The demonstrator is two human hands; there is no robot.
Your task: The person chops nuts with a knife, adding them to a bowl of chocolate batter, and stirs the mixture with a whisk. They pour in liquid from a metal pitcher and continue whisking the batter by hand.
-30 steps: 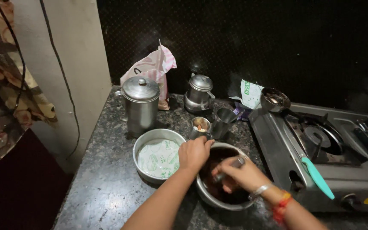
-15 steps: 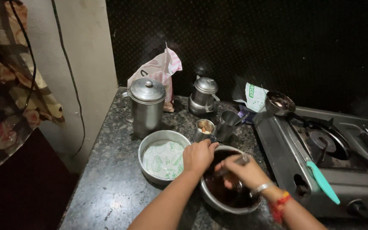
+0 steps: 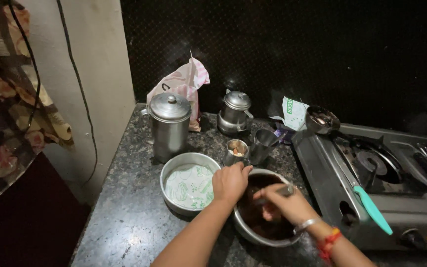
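Steel catches the dim light here: a round mixing bowl (image 3: pixel 265 232) of dark batter sits on the speckled granite desk (image 3: pixel 124 222), and both hands are at it. The left hand (image 3: pixel 230 182) has its grip clamped over the bowl's near-left rim, fingers curled down onto the edge. The right hand (image 3: pixel 285 205) is inside the bowl's mouth, its grip wrapped around a metal-handled utensil (image 3: pixel 275 192) whose working end is lost in the batter; bangles and a red thread circle that wrist.

Just left of the left grip, touching the bowl's side, lies a round cake tin (image 3: pixel 190 185) lined with printed paper. Beyond the grips stand a small steel cup (image 3: pixel 236 150) with pale bits inside and a taller steel tumbler (image 3: pixel 262 146). Farther back are a lidded steel canister (image 3: pixel 169 126), a small lidded pot (image 3: pixel 235 112) and a pink bag (image 3: pixel 186 84). To the right of the right grip is a gas stove (image 3: pixel 381 183), a teal spatula (image 3: pixel 371 208) resting on its front edge.
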